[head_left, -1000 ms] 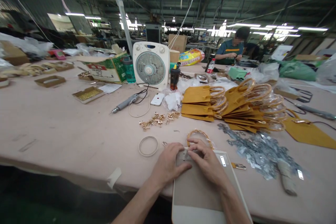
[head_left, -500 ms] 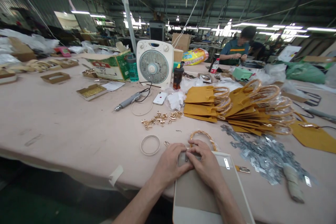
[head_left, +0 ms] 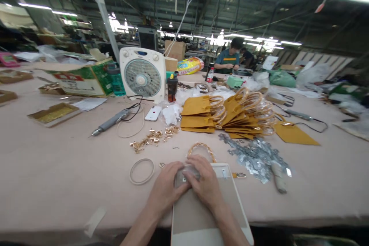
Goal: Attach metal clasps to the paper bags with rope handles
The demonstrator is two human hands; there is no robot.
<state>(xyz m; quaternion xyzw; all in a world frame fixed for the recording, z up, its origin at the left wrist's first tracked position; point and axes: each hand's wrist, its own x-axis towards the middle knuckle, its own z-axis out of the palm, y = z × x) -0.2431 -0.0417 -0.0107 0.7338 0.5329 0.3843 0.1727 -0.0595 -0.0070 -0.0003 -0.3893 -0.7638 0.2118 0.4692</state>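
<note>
A flat bag panel (head_left: 201, 209) with a grey-beige inner face and pale edges lies at the table's near edge. My left hand (head_left: 165, 186) grips its top left corner, fingers curled over the edge and thumb on the face. Close beside it, my right hand (head_left: 206, 184) is closed on the same top edge, thumb bent inward. Some clear plastic shows between the hands; what the fingertips press is hidden. Beyond the panel stands a plastic-wrapped tan handle (head_left: 198, 145). A thin metal plate (head_left: 224, 173) sits near the top right corner, and a gold clasp (head_left: 241, 175) sticks out on the right.
A tape roll (head_left: 142, 171) and gold fittings (head_left: 155, 136) lie left. Metal plates (head_left: 259, 157) heap up right, below stacked mustard bag pieces (head_left: 198, 113). Farther back are a fan (head_left: 142, 75), a phone (head_left: 153, 113), a corded screwdriver (head_left: 111, 122) and a co-worker (head_left: 227, 59).
The view has swung to the right, so everything sits farther left in the picture. Both hands stay at the panel's top edge; clear plastic shows more between them.
</note>
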